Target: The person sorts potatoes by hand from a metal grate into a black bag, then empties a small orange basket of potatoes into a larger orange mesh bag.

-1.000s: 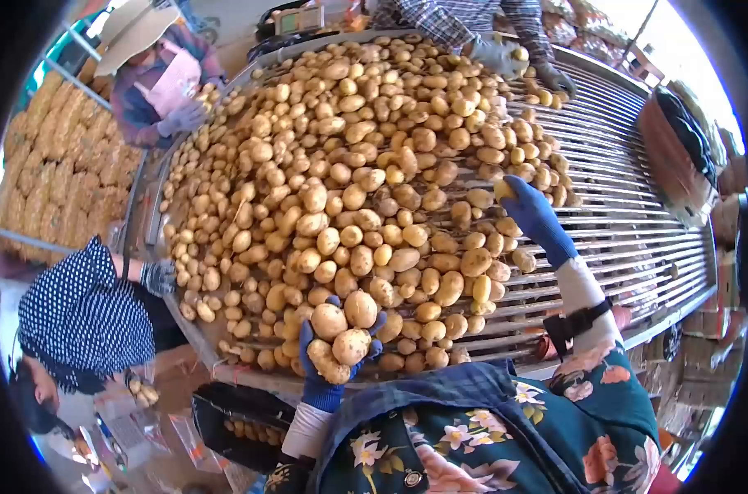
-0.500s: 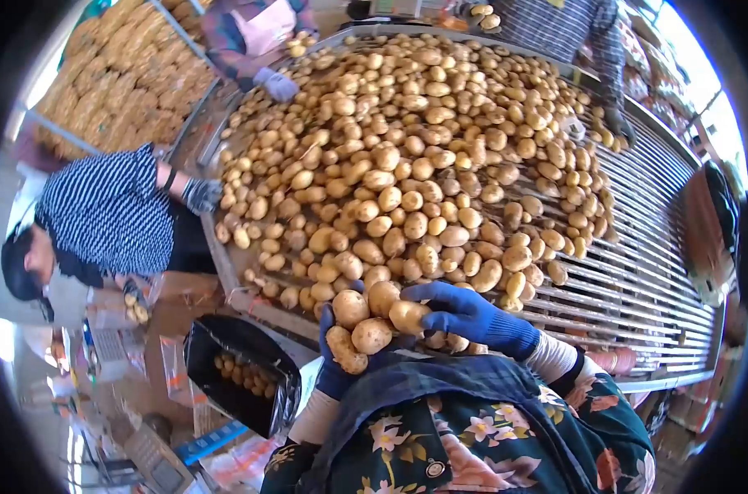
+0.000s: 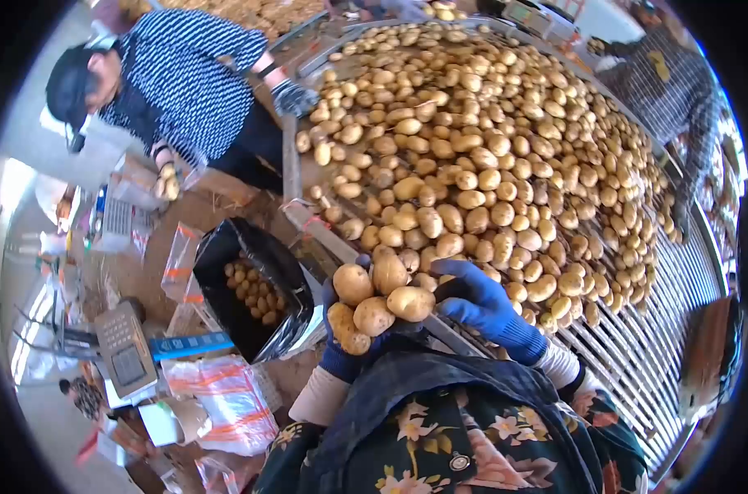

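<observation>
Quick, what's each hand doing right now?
Left hand: cupped shut under a pile of potatoes.
Right hand: fingers against that pile; gripping or only steadying cannot be told.

You have five potatoes [image 3: 372,315] bunched in your left hand [image 3: 341,358], which is cupped palm-up under them. They are tan, smooth-skinned and roundish to oval, with a light dusting of soil. Two sit on top, side by side. An oval one lies crosswise at the right of the heap, a rounder one sits in the middle, and a longer one hangs lowest at the left. All five touch one another. Your right hand [image 3: 481,309] lies with its fingertips against the oval potato. The bunch is just off the near rim of the sorting table [image 3: 320,235], close to your chest.
</observation>
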